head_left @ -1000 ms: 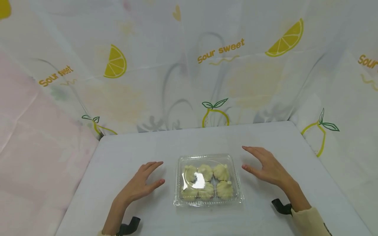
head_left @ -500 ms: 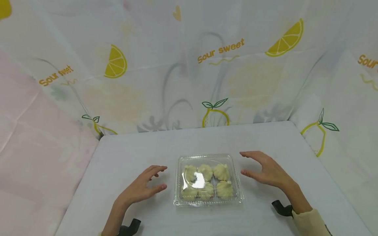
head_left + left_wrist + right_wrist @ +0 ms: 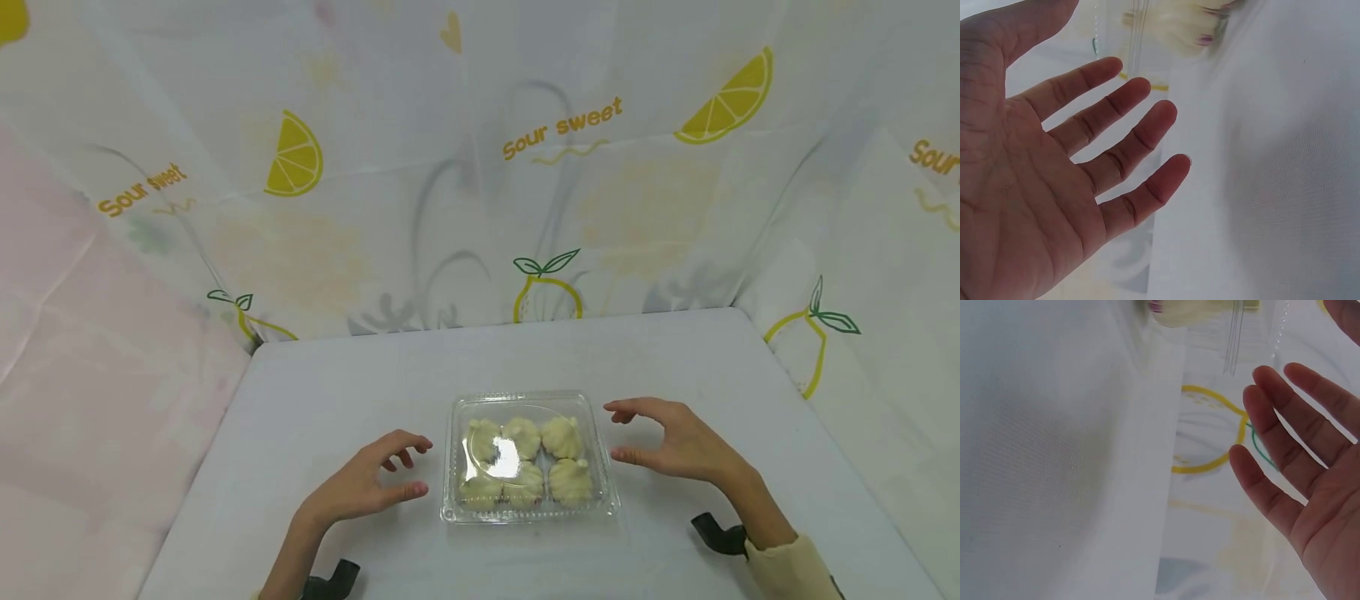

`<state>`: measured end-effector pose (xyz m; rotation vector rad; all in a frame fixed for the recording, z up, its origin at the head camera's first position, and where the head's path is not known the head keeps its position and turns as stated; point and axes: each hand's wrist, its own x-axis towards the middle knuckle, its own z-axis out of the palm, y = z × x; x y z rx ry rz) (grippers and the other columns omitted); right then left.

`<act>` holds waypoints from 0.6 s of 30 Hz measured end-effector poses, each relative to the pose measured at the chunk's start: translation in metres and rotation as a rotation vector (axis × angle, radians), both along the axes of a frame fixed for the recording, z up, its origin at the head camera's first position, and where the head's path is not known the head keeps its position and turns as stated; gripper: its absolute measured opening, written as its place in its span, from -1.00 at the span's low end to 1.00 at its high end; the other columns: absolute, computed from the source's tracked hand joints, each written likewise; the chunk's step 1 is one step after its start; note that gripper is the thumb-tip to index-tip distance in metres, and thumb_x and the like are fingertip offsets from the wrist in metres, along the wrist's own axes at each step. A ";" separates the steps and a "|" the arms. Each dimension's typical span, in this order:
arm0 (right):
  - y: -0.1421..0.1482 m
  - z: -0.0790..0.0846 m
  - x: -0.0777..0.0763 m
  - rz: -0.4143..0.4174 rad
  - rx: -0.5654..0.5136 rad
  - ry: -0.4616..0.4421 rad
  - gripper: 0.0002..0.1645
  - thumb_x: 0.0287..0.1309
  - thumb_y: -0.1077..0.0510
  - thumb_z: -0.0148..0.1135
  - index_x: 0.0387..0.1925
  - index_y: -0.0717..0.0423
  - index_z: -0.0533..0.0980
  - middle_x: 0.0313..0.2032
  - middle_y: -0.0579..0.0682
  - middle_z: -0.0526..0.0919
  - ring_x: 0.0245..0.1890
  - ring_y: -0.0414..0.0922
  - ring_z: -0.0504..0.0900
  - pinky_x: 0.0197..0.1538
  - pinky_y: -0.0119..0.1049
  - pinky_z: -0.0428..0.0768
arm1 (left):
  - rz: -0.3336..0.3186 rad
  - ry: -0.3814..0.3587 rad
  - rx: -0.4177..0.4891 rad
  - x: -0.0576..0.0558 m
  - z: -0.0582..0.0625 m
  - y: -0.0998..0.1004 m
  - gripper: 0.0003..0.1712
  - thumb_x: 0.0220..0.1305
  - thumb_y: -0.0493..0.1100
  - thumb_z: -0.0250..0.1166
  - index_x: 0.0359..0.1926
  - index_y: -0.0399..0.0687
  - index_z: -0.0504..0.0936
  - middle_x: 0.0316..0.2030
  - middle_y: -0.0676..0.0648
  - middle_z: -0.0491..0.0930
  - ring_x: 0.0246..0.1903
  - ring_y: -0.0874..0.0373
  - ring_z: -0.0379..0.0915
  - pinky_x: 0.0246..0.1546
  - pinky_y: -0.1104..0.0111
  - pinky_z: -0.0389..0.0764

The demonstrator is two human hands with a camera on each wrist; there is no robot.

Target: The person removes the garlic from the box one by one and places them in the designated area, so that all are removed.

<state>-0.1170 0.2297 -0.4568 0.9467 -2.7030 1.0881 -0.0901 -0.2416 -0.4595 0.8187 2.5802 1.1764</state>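
A clear plastic clamshell box with its lid down lies on the white table, holding several pale garlic bulbs in two rows. My left hand hovers just left of the box, fingers spread and lightly bent, nothing in it. On the opposite side my right hand is held the same way, fingertips close to the box's right edge and thumb below. The left wrist view shows a garlic bulb with purple streaks beyond the fingers. In the right wrist view the box's edge appears above the fingertips.
The white table ends at a back wall of white cloth printed with lemons and lettering. Similar cloth hangs at the right, and pinkish cloth at the left. Dark wrist mounts stick out under both forearms.
Both hands have moved inward toward the box and slightly nearer the viewer, their fingers bending a little more. The box has stayed where it was.
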 end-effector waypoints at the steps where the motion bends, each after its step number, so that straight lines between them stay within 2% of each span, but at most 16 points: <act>1: 0.000 0.000 0.001 0.006 -0.004 -0.002 -0.30 -0.01 -0.08 0.54 0.20 -0.16 0.51 -0.11 -0.25 0.65 -0.09 -0.19 0.61 -0.06 0.06 0.57 | -0.003 -0.003 0.003 0.000 0.000 0.000 -0.41 0.22 0.10 0.41 0.22 0.08 0.48 0.04 -0.04 0.54 -0.14 0.05 0.53 -0.15 0.13 0.55; 10: -0.002 0.000 0.003 0.047 -0.011 -0.022 -0.32 -0.02 -0.08 0.55 0.14 0.02 0.55 -0.16 -0.19 0.67 -0.15 -0.15 0.63 -0.09 0.05 0.58 | -0.009 -0.039 0.011 0.002 -0.004 0.003 -0.41 0.17 0.13 0.45 0.15 0.05 0.52 -0.02 -0.01 0.57 -0.16 0.07 0.54 -0.16 0.18 0.55; 18: -0.001 0.000 0.006 0.074 -0.006 -0.065 -0.33 -0.03 -0.06 0.56 0.13 0.02 0.56 -0.17 -0.21 0.66 -0.15 -0.17 0.62 -0.07 0.05 0.57 | -0.026 -0.080 0.027 0.003 -0.005 0.005 -0.43 0.14 0.11 0.47 0.10 0.01 0.53 -0.06 -0.02 0.59 -0.20 0.03 0.54 -0.18 0.20 0.55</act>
